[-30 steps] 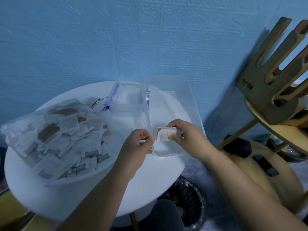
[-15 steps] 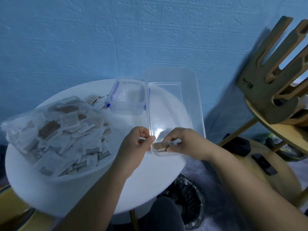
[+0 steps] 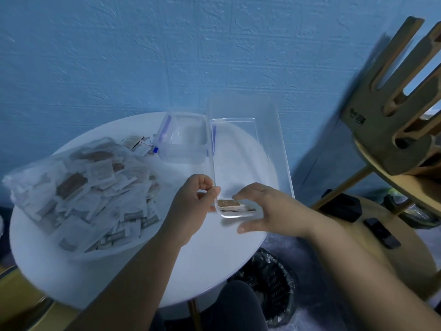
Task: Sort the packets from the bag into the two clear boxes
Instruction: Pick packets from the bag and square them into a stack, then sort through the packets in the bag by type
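Note:
A clear plastic bag (image 3: 81,187) full of small white and brown packets lies on the left of the round white table (image 3: 133,259). A long clear box (image 3: 250,151) stands at the table's right edge, and a small stack of brown packets (image 3: 229,204) lies at its near end. My left hand (image 3: 193,206) pinches the box's near-left corner. My right hand (image 3: 265,209) hovers over the near end with spread fingers, its fingertips close to the packets. Behind sits a smaller clear box (image 3: 183,139) with blue clips.
A few loose packets (image 3: 136,142) lie behind the bag. A wooden chair (image 3: 391,103) stands at the right, a black-lined waste bin (image 3: 269,283) below the table's edge, and a blue wall behind.
My right hand carried a packet down into the near end of the long box, let it go there and spread its fingers. My left hand kept its pinch on the box's corner.

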Demonstrator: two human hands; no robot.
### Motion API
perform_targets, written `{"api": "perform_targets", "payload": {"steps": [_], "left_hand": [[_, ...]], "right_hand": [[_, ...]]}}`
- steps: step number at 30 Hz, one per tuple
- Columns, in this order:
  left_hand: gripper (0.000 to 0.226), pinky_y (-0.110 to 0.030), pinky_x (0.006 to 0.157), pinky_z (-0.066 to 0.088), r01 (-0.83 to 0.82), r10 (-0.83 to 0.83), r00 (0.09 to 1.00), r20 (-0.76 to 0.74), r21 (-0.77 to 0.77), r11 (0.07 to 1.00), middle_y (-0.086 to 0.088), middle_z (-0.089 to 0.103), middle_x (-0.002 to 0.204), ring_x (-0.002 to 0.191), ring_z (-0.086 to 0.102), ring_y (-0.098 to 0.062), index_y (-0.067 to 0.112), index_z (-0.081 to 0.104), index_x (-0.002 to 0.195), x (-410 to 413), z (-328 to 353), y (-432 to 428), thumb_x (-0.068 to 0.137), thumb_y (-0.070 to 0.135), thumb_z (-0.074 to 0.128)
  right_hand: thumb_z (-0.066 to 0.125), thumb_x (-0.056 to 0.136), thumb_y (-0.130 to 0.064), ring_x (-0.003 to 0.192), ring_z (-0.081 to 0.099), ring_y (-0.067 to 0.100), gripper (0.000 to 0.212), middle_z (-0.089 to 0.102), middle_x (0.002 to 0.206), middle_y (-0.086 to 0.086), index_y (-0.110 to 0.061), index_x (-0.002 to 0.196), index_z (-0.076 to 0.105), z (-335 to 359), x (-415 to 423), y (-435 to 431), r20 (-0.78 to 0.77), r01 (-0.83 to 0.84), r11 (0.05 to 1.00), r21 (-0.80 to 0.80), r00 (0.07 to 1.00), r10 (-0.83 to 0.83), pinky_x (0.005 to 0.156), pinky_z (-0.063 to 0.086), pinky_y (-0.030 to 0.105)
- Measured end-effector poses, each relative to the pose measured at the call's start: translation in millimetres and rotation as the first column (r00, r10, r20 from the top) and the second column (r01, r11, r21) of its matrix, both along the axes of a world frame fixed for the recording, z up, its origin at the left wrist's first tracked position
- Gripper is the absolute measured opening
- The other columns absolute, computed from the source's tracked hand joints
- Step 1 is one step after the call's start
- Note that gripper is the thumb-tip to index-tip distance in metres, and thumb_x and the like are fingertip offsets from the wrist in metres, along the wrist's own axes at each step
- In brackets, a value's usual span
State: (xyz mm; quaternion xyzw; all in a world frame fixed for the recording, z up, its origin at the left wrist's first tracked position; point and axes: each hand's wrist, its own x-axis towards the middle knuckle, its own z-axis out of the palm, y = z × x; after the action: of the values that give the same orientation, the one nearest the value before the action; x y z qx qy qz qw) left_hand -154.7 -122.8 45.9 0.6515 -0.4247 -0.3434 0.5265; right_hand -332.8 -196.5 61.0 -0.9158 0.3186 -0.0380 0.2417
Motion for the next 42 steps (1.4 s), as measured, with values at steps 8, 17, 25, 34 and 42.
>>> {"api": "perform_targets", "payload": {"steps": [8, 17, 25, 34, 42], "left_hand": [[0.02, -0.029, 0.075, 0.056, -0.018, 0.018, 1.0, -0.004, -0.031, 0.999, 0.007, 0.053, 0.093, 0.078, 0.059, -0.007, 0.027, 0.053, 0.104, -10, 1, -17, 0.089, 0.017, 0.059], [0.046, -0.037, 0.09, 0.051, 0.103, -0.092, 0.986, 0.141, -0.075, 0.992, 0.005, 0.057, 0.121, 0.108, 0.057, -0.009, 0.036, 0.054, 0.121, -6, -17, -28, 0.076, 0.029, 0.062], [0.035, -0.014, 0.084, 0.046, 0.069, -0.052, 0.985, 0.163, -0.098, 0.993, 0.009, 0.057, 0.116, 0.106, 0.056, -0.004, 0.028, 0.056, 0.116, -4, -17, -51, 0.086, 0.009, 0.055], [0.026, -0.012, 0.081, 0.045, -0.026, 0.043, 0.98, 0.194, -0.088, 0.996, 0.012, 0.063, 0.108, 0.1, 0.06, -0.003, 0.036, 0.057, 0.1, 12, -3, 10, 0.087, 0.014, 0.06], [0.03, -0.021, 0.077, 0.04, -0.259, 0.244, 0.692, 0.679, -0.082, 0.962, 0.004, 0.066, 0.092, 0.084, 0.059, -0.012, 0.012, 0.069, 0.098, 78, -15, 120, 0.086, 0.029, 0.047]], "right_hand": [[0.063, 0.085, -0.036, 0.102, 0.055, 0.006, 0.028, 0.058, 0.111, -0.015, -0.036, 0.113, 0.061, -2, 2, -17, -0.019, 0.086, 0.988, -0.13, 0.996, -0.089, 0.085, 0.045, 0.028], [0.061, 0.086, -0.035, 0.097, 0.057, 0.012, 0.023, 0.064, 0.105, -0.008, -0.03, 0.108, 0.065, 9, 20, -54, -0.097, 0.061, 0.99, -0.123, 0.993, -0.073, 0.078, 0.042, 0.025], [0.058, 0.087, -0.04, 0.1, 0.055, 0.011, 0.023, 0.064, 0.108, -0.011, -0.032, 0.108, 0.064, 11, 27, -71, -0.121, 0.082, 0.979, -0.189, 0.987, -0.106, 0.079, 0.041, 0.025], [0.069, 0.079, -0.04, 0.111, 0.053, 0.018, 0.041, 0.061, 0.117, -0.001, -0.021, 0.115, 0.063, 11, 30, -66, 0.132, 0.022, 0.957, -0.288, 0.991, 0.017, 0.098, 0.035, 0.023], [0.059, 0.087, -0.025, 0.081, 0.06, 0.004, 0.018, 0.069, 0.09, -0.004, -0.014, 0.093, 0.072, -12, 108, 33, 0.419, -0.25, 0.957, -0.149, 0.86, 0.291, 0.076, 0.045, 0.012]]}}
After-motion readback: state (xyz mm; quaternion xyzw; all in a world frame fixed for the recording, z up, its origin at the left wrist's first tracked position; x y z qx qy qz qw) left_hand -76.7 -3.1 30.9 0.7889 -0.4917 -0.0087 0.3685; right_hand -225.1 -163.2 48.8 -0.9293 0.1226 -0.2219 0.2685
